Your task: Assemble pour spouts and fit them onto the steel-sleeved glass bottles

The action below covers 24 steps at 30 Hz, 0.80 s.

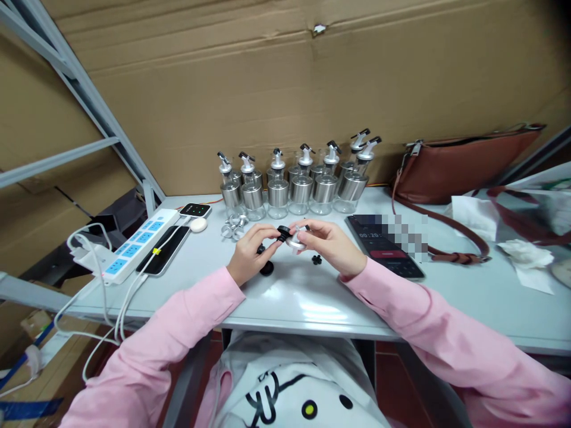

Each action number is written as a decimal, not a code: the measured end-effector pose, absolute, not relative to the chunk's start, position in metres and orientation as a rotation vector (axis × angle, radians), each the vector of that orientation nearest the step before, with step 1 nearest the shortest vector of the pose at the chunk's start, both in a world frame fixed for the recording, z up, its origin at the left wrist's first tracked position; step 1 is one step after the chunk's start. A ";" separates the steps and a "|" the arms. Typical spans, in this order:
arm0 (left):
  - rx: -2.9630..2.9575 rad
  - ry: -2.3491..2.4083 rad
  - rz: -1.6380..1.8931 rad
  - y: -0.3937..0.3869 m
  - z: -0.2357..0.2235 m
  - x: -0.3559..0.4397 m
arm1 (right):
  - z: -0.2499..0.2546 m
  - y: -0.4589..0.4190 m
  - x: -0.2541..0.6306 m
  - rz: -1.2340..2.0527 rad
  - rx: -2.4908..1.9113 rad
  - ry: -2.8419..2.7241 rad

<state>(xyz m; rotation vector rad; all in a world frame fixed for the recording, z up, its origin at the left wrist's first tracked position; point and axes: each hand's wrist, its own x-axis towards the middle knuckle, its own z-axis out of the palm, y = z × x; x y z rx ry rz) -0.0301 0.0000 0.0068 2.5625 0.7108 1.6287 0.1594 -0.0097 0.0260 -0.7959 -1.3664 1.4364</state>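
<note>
Between finger and thumb of my left hand (250, 254) is a black ribbed stopper (282, 233). My right hand (332, 245) pinches a silver pourer cap (295, 240), its base turned toward the stopper. The two parts are close together; whether they touch I cannot tell. Below my left hand more black stoppers (266, 269) lie on the table, partly hidden by the fingers. A few small black pieces (316, 260) sit under my right hand. Just behind my left hand is a cluster of silver caps (234, 227).
Several glass bottles with steel sleeves (278, 193), many topped with pourers, line the back against cardboard. To the left are a white power strip (138, 244), a phone (164, 252) and cables. A larger phone (379, 246), a brown bag (464, 163) and crumpled tissue (526, 254) lie right.
</note>
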 end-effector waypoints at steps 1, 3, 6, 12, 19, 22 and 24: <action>2.557 0.716 1.636 0.000 0.007 -0.030 | 0.026 -0.010 0.159 1.431 -0.784 -1.369; 2.552 0.701 1.649 0.001 0.007 -0.030 | 0.026 -0.010 0.160 1.422 -0.762 -1.381; 2.538 0.674 1.674 0.002 0.007 -0.031 | 0.026 -0.011 0.160 1.415 -0.729 -1.431; 2.492 0.674 1.744 0.002 0.006 -0.030 | 0.024 -0.007 0.164 1.180 -0.717 -1.362; 2.523 0.642 1.714 0.000 0.004 -0.030 | 0.018 0.001 0.165 1.160 -0.830 -1.169; 2.532 0.636 1.708 0.000 0.004 -0.029 | 0.018 0.000 0.162 1.180 -0.860 -1.178; 2.535 0.626 1.696 0.000 0.004 -0.029 | 0.018 -0.001 0.160 1.193 -0.864 -1.190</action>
